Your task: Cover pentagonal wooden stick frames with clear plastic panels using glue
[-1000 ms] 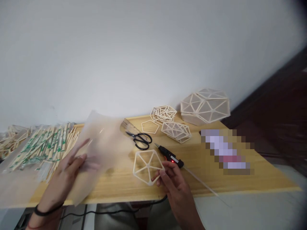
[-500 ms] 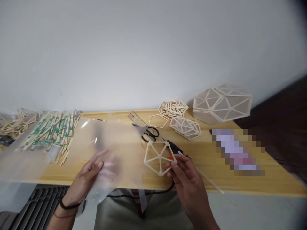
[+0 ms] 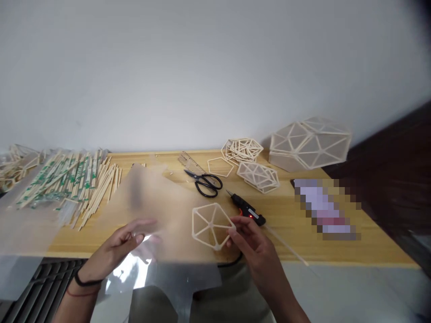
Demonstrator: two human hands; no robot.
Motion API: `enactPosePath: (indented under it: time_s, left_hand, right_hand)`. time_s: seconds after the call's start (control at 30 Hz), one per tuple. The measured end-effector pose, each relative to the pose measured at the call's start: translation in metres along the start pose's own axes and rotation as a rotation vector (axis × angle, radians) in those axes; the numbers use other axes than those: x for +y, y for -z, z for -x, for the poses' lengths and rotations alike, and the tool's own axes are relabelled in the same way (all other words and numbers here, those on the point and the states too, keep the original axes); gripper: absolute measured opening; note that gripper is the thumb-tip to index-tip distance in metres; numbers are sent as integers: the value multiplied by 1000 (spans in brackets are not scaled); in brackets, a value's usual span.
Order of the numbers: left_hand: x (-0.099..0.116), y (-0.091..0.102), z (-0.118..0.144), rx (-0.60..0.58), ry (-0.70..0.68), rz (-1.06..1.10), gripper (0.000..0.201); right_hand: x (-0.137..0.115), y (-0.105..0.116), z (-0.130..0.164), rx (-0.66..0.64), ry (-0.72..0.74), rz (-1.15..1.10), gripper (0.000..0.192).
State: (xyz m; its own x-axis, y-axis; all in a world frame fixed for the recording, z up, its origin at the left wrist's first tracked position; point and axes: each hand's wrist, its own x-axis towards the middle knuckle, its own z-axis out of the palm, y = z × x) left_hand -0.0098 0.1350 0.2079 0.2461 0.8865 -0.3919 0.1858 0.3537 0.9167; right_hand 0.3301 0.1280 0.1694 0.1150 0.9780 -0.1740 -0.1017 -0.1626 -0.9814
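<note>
My right hand (image 3: 254, 246) pinches one corner of a pentagonal stick frame (image 3: 211, 224), whose spokes meet at its middle. The frame is held over the right part of a translucent plastic sheet (image 3: 175, 202). My left hand (image 3: 126, 242) grips the sheet near its front left side, thumb above and some fingers blurred behind the plastic. Just beyond the right hand lies a black glue gun (image 3: 247, 210) with a red light on and a clear glue stick (image 3: 289, 246) trailing from its back. Black-handled scissors (image 3: 207, 183) rest behind the frame.
At the left lie wrapped chopsticks (image 3: 63, 177) and loose sticks (image 3: 101, 190). Toward the wall are a ruler (image 3: 191, 162), a bare pentagon (image 3: 220, 167), piled frames (image 3: 242, 150), covered panels (image 3: 258, 177) and a large faceted model (image 3: 311, 143). A pixelated object (image 3: 325, 208) sits at right.
The sheet has swung lower and toward me, uncovering the scissors and more loose sticks. The pentagonal frame has moved left and turned slightly, so the glue gun shows more fully.
</note>
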Motion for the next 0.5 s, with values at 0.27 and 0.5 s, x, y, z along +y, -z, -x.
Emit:
enactPosePath:
  time_s: [0.27,0.5]
  left_hand:
    - [14,5,-13,-188,46,-64,34]
    - [23,15,-25,-409,89,-119,35]
  right_hand:
    - [-7,9,-8,10,37,104,41]
    - [-21,17,-12,6,202,420,26]
